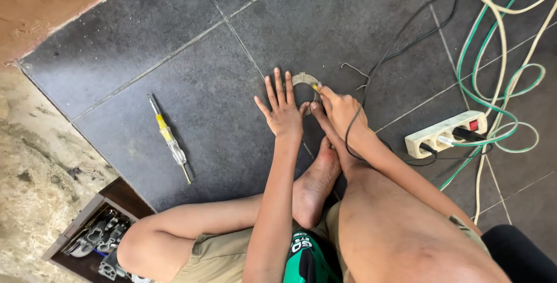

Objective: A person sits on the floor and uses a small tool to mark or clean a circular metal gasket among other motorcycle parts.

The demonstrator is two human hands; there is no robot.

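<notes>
Knees up close. Your left hand (282, 109) spread flat, pinning ring (304, 79); right hand (342, 112) pinches yellow-tipped tool (316, 87). Working step underway; next likely needs steady pressure.

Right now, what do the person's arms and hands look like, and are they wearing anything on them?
Both arms are bare from shoulder to wrist: no sleeves, gloves, watch or rings visible. The left hand and right hand are slim, with uncovered fingers. A thin black cable loops across the right forearm. Below are khaki shorts and a green garment with white lettering.
</notes>
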